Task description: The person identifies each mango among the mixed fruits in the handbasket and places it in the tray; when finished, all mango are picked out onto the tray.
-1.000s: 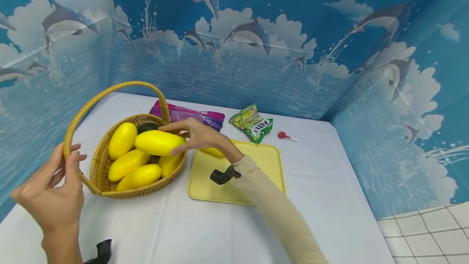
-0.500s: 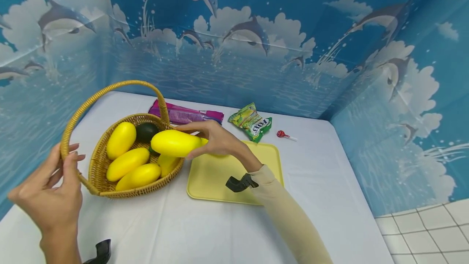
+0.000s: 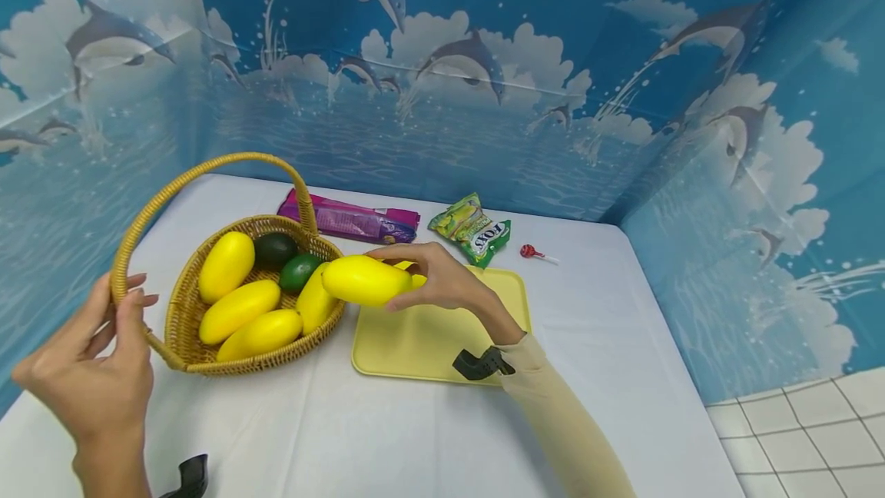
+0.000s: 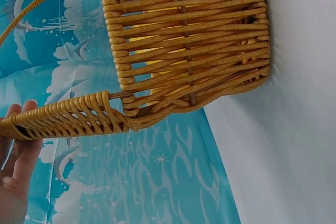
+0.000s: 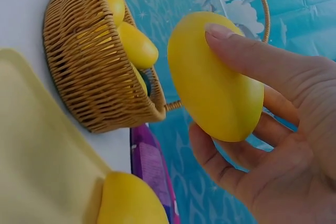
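My right hand [image 3: 445,275] holds a plump yellow mango [image 3: 366,280] between thumb and fingers, past the basket's right rim and over the left part of the pale yellow tray [image 3: 415,356]. Thumb on one side and fingers on the other show around it in the right wrist view. With curled fingertips and thumb, my left hand [image 3: 97,367] pinches the handle [image 3: 138,229] of the wicker basket [image 3: 266,364] low on its left side. Inside lie several yellow mangoes [image 3: 240,311] and two dark green avocados [image 3: 299,273]. Another mango [image 5: 131,203] rests on the tray, mostly hidden behind my right hand in the head view.
Behind the basket and tray lies a purple packet [image 3: 353,220]. A green Fox's candy bag [image 3: 473,229] sits at the tray's back edge, with a red lollipop [image 3: 529,251] to its right. A dolphin-printed curtain [image 3: 415,129] encloses the white-covered table [image 3: 608,329].
My right hand has carried the mango rightward, out of the basket and over the tray's left part, uncovering the avocados. My left hand keeps its hold on the handle.
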`<state>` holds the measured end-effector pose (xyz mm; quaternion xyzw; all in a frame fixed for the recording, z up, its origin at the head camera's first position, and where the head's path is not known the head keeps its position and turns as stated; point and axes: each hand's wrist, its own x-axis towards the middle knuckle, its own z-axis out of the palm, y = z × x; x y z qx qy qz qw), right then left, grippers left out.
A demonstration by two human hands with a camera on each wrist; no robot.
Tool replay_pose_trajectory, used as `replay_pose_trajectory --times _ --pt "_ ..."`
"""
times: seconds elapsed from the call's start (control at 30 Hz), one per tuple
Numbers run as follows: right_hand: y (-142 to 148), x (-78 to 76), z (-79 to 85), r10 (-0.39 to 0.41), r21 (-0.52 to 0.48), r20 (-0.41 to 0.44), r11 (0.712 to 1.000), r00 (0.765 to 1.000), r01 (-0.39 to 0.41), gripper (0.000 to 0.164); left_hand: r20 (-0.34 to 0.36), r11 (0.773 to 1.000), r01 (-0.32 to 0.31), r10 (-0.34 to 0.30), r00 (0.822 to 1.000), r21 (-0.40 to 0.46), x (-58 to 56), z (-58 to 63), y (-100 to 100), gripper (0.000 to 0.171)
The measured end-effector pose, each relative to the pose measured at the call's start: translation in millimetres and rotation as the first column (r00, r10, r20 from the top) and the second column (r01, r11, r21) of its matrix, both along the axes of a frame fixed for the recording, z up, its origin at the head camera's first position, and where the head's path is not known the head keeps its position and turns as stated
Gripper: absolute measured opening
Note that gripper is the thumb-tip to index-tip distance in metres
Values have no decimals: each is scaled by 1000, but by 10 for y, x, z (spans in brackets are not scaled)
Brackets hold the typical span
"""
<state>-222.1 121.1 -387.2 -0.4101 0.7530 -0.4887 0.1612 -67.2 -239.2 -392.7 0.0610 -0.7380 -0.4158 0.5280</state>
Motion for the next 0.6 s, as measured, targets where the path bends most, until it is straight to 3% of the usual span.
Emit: replay_pose_trajectory --times 0.33,0.6 --pt "283 152 -202 -117 99 -44 988 992 121 74 -17 1000 2 -2 1000 11 -11 -1 15 31" --pt "395 261 -394 -145 172 -96 972 985 160 75 -12 1000 -10 10 1000 17 7 10 35 32"
